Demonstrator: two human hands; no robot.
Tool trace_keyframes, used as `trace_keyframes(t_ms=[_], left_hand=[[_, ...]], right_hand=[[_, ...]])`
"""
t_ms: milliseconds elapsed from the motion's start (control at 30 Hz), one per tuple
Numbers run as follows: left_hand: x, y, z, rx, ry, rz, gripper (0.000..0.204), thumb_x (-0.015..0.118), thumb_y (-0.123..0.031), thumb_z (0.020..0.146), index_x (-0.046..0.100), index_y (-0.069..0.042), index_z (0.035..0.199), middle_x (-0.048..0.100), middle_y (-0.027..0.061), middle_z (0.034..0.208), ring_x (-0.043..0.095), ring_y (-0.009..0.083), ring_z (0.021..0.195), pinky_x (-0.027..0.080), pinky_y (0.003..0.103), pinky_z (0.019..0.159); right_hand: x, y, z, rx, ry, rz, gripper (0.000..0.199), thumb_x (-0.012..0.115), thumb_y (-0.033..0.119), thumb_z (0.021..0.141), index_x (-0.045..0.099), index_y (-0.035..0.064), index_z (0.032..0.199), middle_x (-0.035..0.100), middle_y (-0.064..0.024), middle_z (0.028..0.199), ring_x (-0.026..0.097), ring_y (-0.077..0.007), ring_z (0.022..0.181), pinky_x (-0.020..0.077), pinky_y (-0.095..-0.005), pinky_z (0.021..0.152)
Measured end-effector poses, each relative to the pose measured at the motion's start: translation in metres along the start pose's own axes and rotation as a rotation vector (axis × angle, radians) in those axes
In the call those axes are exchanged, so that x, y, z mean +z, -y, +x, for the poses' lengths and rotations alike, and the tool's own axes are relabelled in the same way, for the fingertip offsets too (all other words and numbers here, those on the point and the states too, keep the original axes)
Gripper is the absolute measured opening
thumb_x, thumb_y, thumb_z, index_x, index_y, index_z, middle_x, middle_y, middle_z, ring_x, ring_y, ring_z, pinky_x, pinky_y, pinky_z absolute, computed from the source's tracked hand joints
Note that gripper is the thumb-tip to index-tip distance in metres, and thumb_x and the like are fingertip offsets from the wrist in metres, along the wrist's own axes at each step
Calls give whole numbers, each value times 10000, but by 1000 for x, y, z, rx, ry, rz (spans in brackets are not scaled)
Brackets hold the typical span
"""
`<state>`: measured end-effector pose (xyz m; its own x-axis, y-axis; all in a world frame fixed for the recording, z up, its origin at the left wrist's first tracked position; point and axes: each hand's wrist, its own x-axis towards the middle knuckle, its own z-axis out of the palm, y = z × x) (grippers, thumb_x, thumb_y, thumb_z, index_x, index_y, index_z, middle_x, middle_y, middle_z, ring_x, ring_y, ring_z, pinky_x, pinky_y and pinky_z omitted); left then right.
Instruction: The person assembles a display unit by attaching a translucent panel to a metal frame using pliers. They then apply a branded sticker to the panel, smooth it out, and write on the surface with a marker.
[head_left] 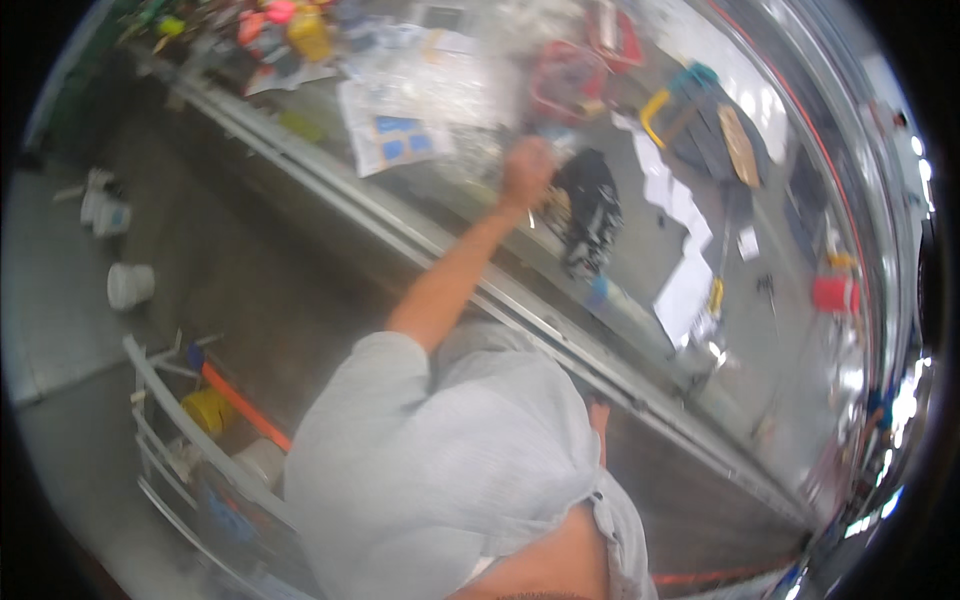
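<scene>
My left hand (528, 168) reaches out over the worktop, with the bare forearm coming from a grey sleeve. It is smeared by motion, so its fingers and anything in them do not show clearly. Right beside it lies a crumpled black plastic bag (592, 210). Clear plastic packaging (470, 100) and a white sheet with blue patches (395, 135) are on its other side. Only a little of my right hand (600, 415) shows at the table's near edge, past the grey shirt (440, 450); its fingers are mostly hidden.
A red basket (568, 82) stands beyond the bag. White paper (685, 300), a dark bag with a yellow handle (700, 130) and a red container (835, 294) lie farther right. A metal rail (370, 225) edges the worktop. White buckets (130, 286) and a railed cart (165, 420) are at left.
</scene>
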<state>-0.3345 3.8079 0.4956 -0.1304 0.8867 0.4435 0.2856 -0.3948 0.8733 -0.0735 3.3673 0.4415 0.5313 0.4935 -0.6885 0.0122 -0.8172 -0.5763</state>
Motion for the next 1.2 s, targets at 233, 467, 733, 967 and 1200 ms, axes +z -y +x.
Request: trace_keyframes(t_ms=[233, 467, 733, 967, 1200], left_hand=[[-143, 76, 5, -384, -786, 636, 585, 714, -107, 787, 426, 63, 1267, 422, 309, 1318, 428, 455, 1227, 364, 526, 1013], [-92, -6, -33, 104, 95, 884, 754, 781, -176, 731, 468, -114, 1413, 192, 224, 1574, 211, 448, 1422, 163, 664, 1096], [90, -66, -53, -54, 637, 57, 240, 689, -75, 741, 671, -82, 980, 660, 137, 1079, 646, 350, 964, 480, 511, 879], [115, -269, -64, 610, 431, -632, 214, 664, -31, 681, 562, -46, 869, 555, 102, 941, 575, 269, 825, 459, 362, 692], [146, -108, -47, 175, 389, 96, 207, 613, -56, 778, 650, -51, 981, 613, 164, 1118, 539, 371, 1112, 400, 479, 956]], right_hand=[[-23, 4, -30, 187, 117, -103, 289, 545, 167, 866, 678, -21, 1042, 710, -126, 867, 677, -206, 745, 533, -324, 613], [-8, -10, -24, 285, 112, -28, 263, 554, 150, 856, 692, 9, 1029, 698, -96, 851, 645, -190, 709, 508, -339, 609], [0, -3, -3, 215, -1, 49, 238, 537, 146, 869, 698, -17, 933, 700, -104, 848, 653, -191, 718, 506, -332, 615], [19, -14, -58, 202, -11, -220, 361, 558, 182, 869, 671, -66, 1106, 712, -199, 951, 683, -300, 866, 512, -374, 776], [15, -35, -68, 235, -102, -171, 339, 588, 172, 835, 687, -71, 1051, 709, -205, 917, 681, -264, 837, 524, -370, 742]])
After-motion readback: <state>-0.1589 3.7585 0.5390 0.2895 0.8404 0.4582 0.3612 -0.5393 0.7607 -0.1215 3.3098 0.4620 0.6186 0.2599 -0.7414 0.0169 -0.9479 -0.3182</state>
